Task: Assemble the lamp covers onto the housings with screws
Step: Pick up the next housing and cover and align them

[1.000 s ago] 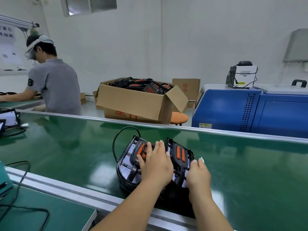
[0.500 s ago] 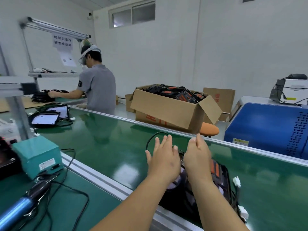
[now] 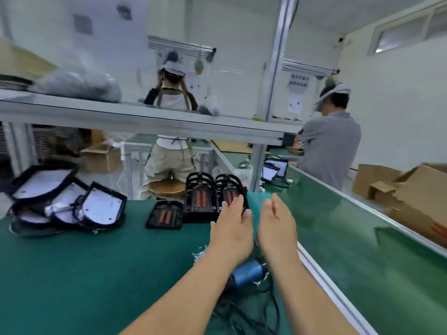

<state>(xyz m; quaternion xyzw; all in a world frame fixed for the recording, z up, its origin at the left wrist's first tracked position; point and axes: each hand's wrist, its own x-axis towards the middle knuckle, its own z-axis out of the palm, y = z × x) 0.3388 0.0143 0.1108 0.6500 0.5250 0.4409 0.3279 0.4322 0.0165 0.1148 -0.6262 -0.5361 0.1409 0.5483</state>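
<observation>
Here the left hand and right hand are spread open, empty. Both are near the stacked housings.

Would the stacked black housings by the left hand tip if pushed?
The stacked black housings stand on edge, nested, so a push high up would probably topple them. Their ribbed plastic looks stiff and probably light, so one should lift without flexing.
</observation>
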